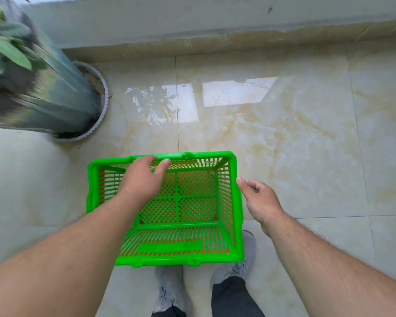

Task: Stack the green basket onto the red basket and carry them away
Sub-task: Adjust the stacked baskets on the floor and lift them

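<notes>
The green basket (181, 259) sits on the tile floor right in front of my feet. The red basket (197, 179) lies under it and shows only as red through the green lattice. My left hand (144, 177) reaches across the basket, its fingers curled over the far rim and its thumb inside. My right hand (261, 200) is beside the right rim, thumb tip at the edge, fingers loosely bent and holding nothing.
A tall dark plant pot (55, 99) on a ribbed white saucer (104, 92) stands at the left. A low ledge (215, 26) runs along the far side. My grey shoes (169, 291) stand just behind the baskets on glossy marble tiles (306, 145).
</notes>
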### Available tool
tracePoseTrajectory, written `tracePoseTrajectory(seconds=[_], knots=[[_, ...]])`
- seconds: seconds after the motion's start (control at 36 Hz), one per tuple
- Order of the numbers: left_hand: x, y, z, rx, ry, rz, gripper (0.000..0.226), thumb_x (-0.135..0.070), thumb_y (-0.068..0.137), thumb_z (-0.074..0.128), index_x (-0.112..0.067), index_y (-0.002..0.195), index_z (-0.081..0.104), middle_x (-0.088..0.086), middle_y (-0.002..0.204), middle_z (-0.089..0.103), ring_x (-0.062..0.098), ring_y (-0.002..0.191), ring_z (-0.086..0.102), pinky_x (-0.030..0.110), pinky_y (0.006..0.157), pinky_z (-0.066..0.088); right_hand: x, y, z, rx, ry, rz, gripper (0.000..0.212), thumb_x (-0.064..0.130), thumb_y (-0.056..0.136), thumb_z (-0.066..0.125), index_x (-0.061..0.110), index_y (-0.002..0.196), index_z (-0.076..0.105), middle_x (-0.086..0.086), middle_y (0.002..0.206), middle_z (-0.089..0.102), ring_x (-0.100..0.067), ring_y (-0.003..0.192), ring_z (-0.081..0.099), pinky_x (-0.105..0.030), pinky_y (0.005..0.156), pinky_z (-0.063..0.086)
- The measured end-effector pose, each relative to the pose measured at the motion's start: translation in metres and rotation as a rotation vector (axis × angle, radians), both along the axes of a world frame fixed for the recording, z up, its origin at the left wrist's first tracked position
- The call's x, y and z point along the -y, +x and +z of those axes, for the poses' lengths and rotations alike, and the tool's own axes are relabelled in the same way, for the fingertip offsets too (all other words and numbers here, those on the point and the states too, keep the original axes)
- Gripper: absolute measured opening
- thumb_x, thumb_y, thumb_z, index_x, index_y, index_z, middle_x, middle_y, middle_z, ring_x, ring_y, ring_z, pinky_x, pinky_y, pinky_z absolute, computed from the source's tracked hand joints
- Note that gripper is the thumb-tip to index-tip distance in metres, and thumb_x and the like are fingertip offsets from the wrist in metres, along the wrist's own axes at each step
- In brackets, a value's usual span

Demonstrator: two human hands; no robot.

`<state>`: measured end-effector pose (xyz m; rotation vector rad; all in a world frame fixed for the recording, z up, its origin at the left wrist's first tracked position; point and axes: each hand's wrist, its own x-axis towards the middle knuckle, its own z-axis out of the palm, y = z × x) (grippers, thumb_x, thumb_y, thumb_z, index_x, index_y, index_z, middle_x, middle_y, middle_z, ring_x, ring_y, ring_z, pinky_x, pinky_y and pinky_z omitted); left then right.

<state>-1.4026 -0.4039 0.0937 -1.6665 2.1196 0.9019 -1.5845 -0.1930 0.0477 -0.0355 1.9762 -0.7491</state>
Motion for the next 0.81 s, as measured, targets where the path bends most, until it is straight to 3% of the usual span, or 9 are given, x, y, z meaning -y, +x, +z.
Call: tracePoseTrajectory(seconds=[0.06,0.17,0.28,0.33,0.44,0.58,0.64,0.69,0.81], knots=[[-0.005,0.021,0.008,-0.013,0.000,0.065,0.062,-0.049,0.101,0.058,-0.001,0.140,0.061,0.021,0.147,0.062,0.033,0.139,0.055,0.040,0.116,0.039,-0.002,0.005,0.010,0.015,0.017,0.044,0.092,0.083,0.068,0.058,0.006,0.118,0.066,-0.001,0.117,0.070,-0.011,0.102,0.062,-0.010,0.067,0.046],[-0.015,0.058,0.011,-0.017,0.007,0.169,0.062,-0.048,0.101,0.058,-0.001,0.141,0.061,0.020,0.147,0.062,0.033,0.139,0.056,0.042,0.116,0.041,-0.011,0.013,0.013,-0.023,0.037,0.059,0.108,0.088,0.062,0.056,0.001,0.127,0.064,-0.007,0.125,0.072,-0.013,0.111,0.065,-0.028,0.096,0.047],[-0.024,0.093,0.007,-0.028,0.020,0.257,0.060,-0.047,0.100,0.060,-0.003,0.141,0.061,0.022,0.145,0.062,0.036,0.136,0.058,0.045,0.115,0.044,-0.016,0.021,0.012,-0.052,0.029,0.095,0.107,0.090,0.064,0.056,0.003,0.126,0.066,-0.007,0.123,0.073,-0.016,0.115,0.067,-0.030,0.098,0.048],[-0.026,0.111,0.005,-0.013,0.019,0.282,0.060,-0.047,0.101,0.060,-0.003,0.141,0.060,0.023,0.144,0.062,0.037,0.135,0.058,0.046,0.114,0.044,-0.018,0.029,0.011,-0.064,0.024,0.099,0.083,0.073,0.079,0.062,0.005,0.126,0.067,-0.005,0.121,0.074,-0.011,0.110,0.068,-0.025,0.093,0.050],[-0.029,0.146,0.005,-0.011,0.020,0.334,0.060,-0.045,0.101,0.059,-0.001,0.142,0.060,0.024,0.143,0.063,0.037,0.133,0.059,0.046,0.113,0.045,-0.023,0.043,0.013,-0.095,-0.017,0.112,0.042,0.045,0.096,0.061,0.007,0.107,0.074,0.004,0.096,0.076,0.016,0.066,0.063,-0.004,0.058,0.044],[-0.023,0.198,0.002,0.001,0.034,0.344,0.067,-0.055,0.099,0.054,0.000,0.138,0.062,0.026,0.136,0.066,0.039,0.127,0.062,0.048,0.110,0.047,-0.036,0.062,0.023,-0.133,0.002,0.114,0.033,0.039,0.098,0.061,0.009,0.104,0.073,0.004,0.096,0.074,0.019,0.067,0.062,-0.004,0.061,0.044],[-0.020,0.213,0.001,0.013,0.029,0.332,0.076,-0.065,0.094,0.047,-0.003,0.134,0.065,0.025,0.131,0.068,0.039,0.123,0.063,0.048,0.107,0.050,-0.040,0.070,0.033,-0.151,0.022,0.113,0.044,0.044,0.096,0.061,0.004,0.109,0.072,-0.006,0.108,0.075,0.000,0.089,0.069,-0.019,0.076,0.049],[-0.017,0.225,0.003,0.013,0.042,0.342,0.068,-0.056,0.099,0.051,-0.001,0.138,0.062,0.028,0.136,0.065,0.041,0.128,0.060,0.047,0.108,0.047,-0.041,0.080,0.041,-0.161,0.019,0.097,0.059,0.052,0.091,0.061,-0.003,0.110,0.070,-0.015,0.112,0.075,-0.022,0.102,0.070,-0.033,0.082,0.050],[-0.011,0.242,-0.004,0.030,0.055,0.342,0.065,-0.045,0.104,0.052,0.005,0.147,0.052,0.032,0.147,0.056,0.043,0.138,0.053,0.049,0.114,0.042,-0.040,0.093,0.054,-0.189,0.061,0.100,0.052,0.042,0.098,0.059,-0.008,0.104,0.068,-0.020,0.107,0.074,-0.023,0.087,0.070,-0.023,0.071,0.049]])
